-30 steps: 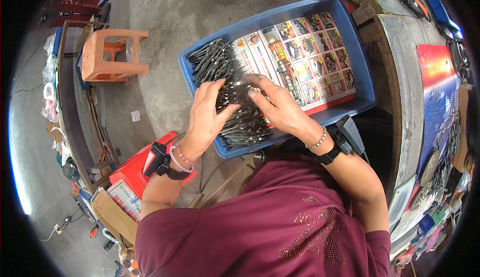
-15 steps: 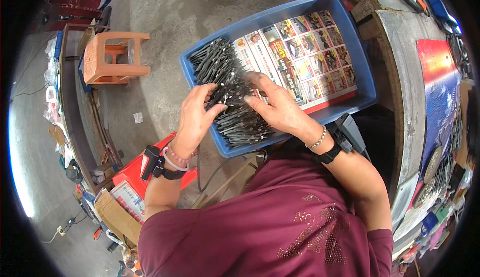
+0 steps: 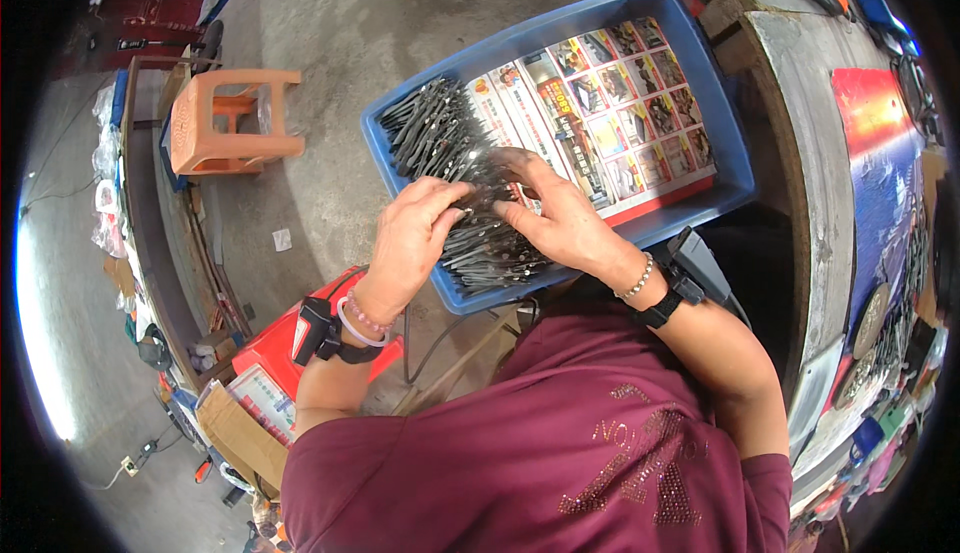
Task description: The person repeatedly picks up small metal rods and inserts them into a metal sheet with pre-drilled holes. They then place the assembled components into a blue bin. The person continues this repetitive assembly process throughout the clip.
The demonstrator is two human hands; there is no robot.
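— Two hands in the blue crate (image 3: 722, 143), then. What have you got hold of?

— Both of mine sit on the heap of dark metal pieces (image 3: 450, 168) piled along the crate's left side. My left hand (image 3: 412, 243) has its fingers curled down onto the heap, pinching at one piece. My right hand (image 3: 552, 215) lies across from it, fingertips bent onto the same spot.

— Closed on something, or only touching?

— I cannot tell. My own fingers cover the point where they meet, so whatever is between them is hidden.

— What are the pieces?

— Thin, dark, shiny; too small and tangled to name. A printed colour sheet (image 3: 610, 113) lines the crate floor beside them.

— And beneath the crate?

— My arms and maroon shirt (image 3: 560, 453) block that. An orange stool (image 3: 225, 123) stands well apart on the concrete.
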